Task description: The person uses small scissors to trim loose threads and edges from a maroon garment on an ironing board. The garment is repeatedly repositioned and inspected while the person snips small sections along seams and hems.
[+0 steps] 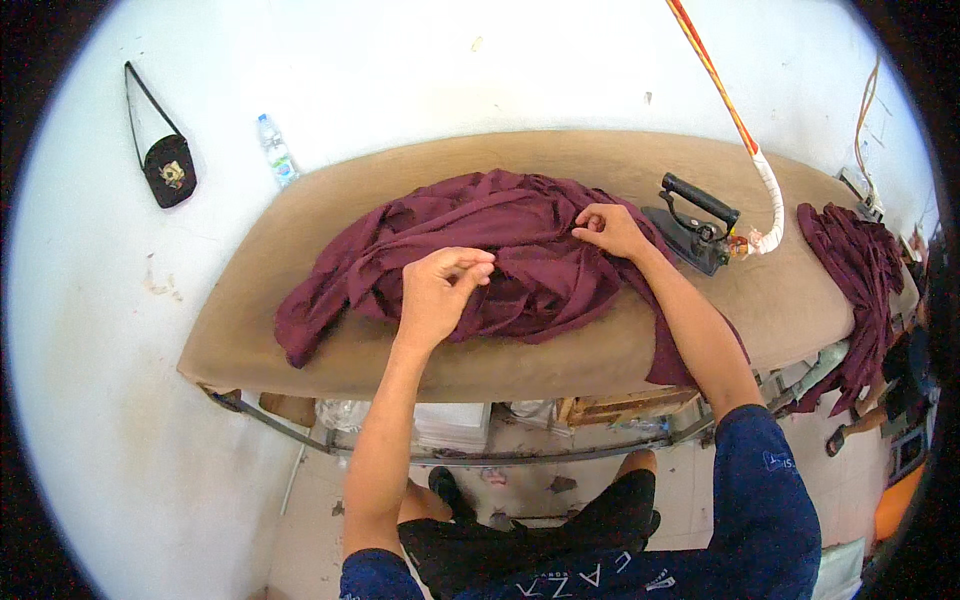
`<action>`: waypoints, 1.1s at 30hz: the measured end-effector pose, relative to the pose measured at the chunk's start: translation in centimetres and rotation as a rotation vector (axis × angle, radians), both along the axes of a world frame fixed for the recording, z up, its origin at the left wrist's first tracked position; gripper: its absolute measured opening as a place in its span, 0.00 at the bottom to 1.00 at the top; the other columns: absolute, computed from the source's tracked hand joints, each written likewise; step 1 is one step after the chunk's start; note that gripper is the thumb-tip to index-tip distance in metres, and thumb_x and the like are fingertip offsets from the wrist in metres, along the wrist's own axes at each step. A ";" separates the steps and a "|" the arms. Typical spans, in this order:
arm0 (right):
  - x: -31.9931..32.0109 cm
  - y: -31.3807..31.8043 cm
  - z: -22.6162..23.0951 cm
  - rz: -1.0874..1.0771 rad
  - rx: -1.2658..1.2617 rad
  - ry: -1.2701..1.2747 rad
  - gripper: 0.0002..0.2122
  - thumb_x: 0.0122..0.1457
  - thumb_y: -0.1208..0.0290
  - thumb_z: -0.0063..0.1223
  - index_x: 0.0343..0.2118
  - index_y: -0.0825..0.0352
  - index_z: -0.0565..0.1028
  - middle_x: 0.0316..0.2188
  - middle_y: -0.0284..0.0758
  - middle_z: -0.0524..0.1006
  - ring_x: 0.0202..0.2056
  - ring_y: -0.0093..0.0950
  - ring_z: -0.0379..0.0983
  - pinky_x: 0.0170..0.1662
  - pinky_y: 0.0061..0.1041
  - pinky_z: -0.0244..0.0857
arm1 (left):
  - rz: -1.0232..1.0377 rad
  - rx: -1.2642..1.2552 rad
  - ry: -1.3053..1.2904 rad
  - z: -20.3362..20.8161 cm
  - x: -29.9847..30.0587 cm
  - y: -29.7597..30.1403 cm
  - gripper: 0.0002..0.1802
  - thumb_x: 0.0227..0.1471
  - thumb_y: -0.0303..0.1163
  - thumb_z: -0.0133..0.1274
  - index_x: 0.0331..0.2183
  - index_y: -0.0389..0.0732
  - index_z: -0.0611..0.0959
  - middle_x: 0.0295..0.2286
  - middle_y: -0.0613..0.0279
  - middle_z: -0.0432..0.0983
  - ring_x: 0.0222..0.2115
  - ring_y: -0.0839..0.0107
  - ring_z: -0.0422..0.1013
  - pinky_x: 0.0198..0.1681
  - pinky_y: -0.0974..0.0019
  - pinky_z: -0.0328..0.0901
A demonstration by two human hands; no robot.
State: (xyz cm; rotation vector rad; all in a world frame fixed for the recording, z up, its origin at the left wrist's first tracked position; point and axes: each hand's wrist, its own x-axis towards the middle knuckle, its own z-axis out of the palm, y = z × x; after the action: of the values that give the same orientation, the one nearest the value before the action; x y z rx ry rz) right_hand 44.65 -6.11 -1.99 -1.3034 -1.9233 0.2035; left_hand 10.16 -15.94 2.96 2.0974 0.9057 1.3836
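While both hands are over the maroon cloth (550,285), it lies heaped and creased along the middle of the padded brown bench (250,275), with its narrower left end stretching toward 8 o'clock and a corner reaching the near edge at 4 o'clock, past the right forearm. Taken from the heap's centre, the left hand (437,285) sits toward 8 o'clock, its thumb and fingers curled with the tips close together; I cannot tell whether they pinch any fabric. The right hand (615,230) is between 2 and 3 o'clock at the heap's upper right, its fingers bent and the thumb near them, and again I cannot tell whether cloth is caught there. Near that hand, just above 3 o'clock, a dark iron (690,230) with a black handle rests on the bench, and its cord (770,195), wrapped in white near the iron, climbs toward 1 o'clock. Farther out at 3 o'clock, a 2nd maroon cloth (855,265) drapes over the bench's right end. A clear bottle (277,155) with a blue cap is at 10 o'clock, and a black bag (170,172) hangs on the wall between 9 and 10 o'clock.
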 end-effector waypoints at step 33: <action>-1.9 -2.8 -0.7 -0.204 0.048 -0.274 0.10 0.53 0.62 0.61 0.29 0.65 0.79 0.26 0.41 0.80 0.33 0.43 0.77 0.38 0.41 0.70 | -0.293 -0.389 -0.809 -0.4 -11.2 1.2 0.16 0.64 0.33 0.49 0.50 0.36 0.77 0.35 0.61 0.77 0.35 0.71 0.75 0.42 0.68 0.71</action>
State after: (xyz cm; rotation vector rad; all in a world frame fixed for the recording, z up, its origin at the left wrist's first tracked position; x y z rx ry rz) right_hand 42.76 -8.90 -2.67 -1.5478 -1.9872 -0.1295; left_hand -1.00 -14.70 2.53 1.1522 0.4487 1.5423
